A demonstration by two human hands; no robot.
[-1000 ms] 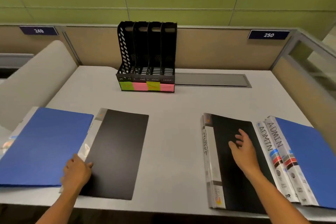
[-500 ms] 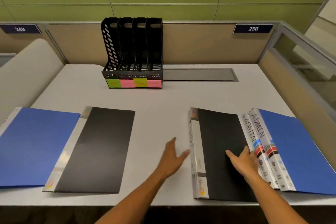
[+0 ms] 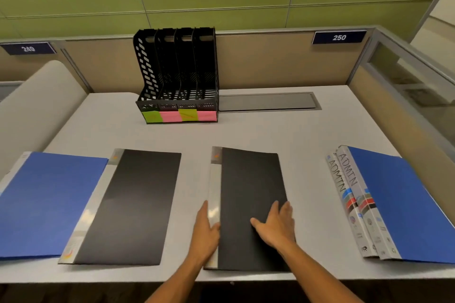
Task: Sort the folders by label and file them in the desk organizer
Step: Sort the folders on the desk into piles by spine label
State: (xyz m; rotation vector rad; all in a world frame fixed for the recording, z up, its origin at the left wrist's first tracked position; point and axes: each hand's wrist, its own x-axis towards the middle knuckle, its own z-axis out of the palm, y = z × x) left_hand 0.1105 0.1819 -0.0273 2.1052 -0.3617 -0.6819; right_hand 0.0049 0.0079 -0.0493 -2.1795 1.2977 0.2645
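Note:
A black folder [image 3: 248, 179] with a grey spine lies flat at the desk's front middle. My left hand [image 3: 205, 231] grips its spine edge from the left. My right hand [image 3: 275, 224] lies on the cover with its fingers at the right edge. A second black folder [image 3: 133, 204] and a blue folder [image 3: 46, 202] lie to the left. Two blue folders [image 3: 403, 204] with "ADMIN" spines lie stacked at the right. The black four-slot desk organizer [image 3: 177, 74] stands at the back, with green and pink sticky notes [image 3: 179, 115] on its front. Its slots look empty.
The grey desk [image 3: 258, 133] is enclosed by beige partition walls [image 3: 270, 61] at the back and right. A grey cable cover plate [image 3: 267, 101] sits flush beside the organizer. A rounded beige divider [image 3: 37, 110] rises at the left.
The black folder has slid left, away from the ADMIN folders, toward the middle. My left hand left the left-side black folder, crossed the desk and took hold of this folder's spine edge.

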